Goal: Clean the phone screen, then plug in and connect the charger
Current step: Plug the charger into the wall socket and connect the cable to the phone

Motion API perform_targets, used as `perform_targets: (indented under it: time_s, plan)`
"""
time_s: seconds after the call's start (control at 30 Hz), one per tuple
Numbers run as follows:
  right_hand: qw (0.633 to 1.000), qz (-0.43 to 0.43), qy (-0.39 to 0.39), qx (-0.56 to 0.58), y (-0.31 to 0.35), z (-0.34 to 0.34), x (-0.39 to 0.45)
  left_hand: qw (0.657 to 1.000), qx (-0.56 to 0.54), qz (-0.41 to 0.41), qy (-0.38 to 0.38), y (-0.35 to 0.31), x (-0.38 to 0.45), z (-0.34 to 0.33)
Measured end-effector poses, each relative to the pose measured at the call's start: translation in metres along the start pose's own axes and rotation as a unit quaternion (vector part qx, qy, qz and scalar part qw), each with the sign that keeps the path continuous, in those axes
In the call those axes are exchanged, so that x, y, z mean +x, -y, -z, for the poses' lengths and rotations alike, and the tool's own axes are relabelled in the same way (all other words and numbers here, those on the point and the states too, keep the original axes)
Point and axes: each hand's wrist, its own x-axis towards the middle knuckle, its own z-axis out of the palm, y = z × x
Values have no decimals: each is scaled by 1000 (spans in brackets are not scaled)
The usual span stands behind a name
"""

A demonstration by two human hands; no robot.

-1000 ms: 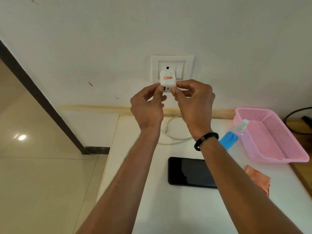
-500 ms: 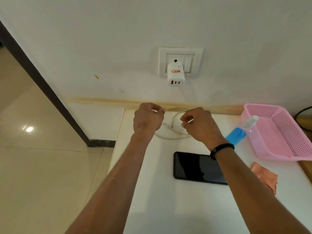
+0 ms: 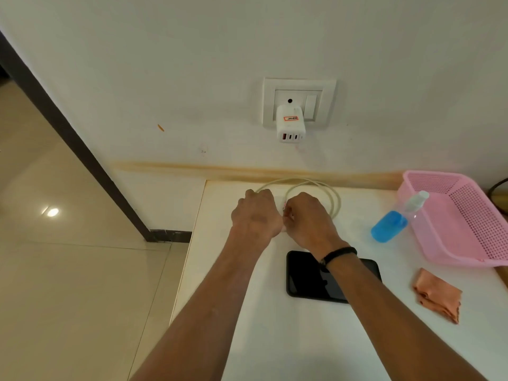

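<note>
Both hands, left [image 3: 255, 215] and right [image 3: 309, 220], pinch the coiled cable [image 3: 334, 199] beyond the phone [image 3: 305, 279].

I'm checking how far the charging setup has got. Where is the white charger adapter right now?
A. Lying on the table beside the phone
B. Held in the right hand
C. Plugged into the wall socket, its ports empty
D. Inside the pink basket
C: the white charger adapter sits in the wall socket with no cable in its ports, while both hands are down at the coiled cable.
</note>
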Motion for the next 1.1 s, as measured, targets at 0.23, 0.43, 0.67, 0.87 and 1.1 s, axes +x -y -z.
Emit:
perform_targets:
  time_s: [0.23,0.43,0.67,0.87,1.1]
  plan:
    - [950,-12,-119,289,9,59,-16,922,-348,-22,-168,-22,-6,28]
    - [908,43,-203,364,15,82,-30,827,-523,-51,-198,-35,-22,38]
    - [885,35,-257,386,24,80,-27,785,-597,-45,-161,-41,-27,36]
    - [894,29,-276,351,31,77,-22,761,-623,13,-180,-40,-26,32]
    - [884,7,-306,353,42,76,-17,773,-611,6,-171,-39,-23,30]
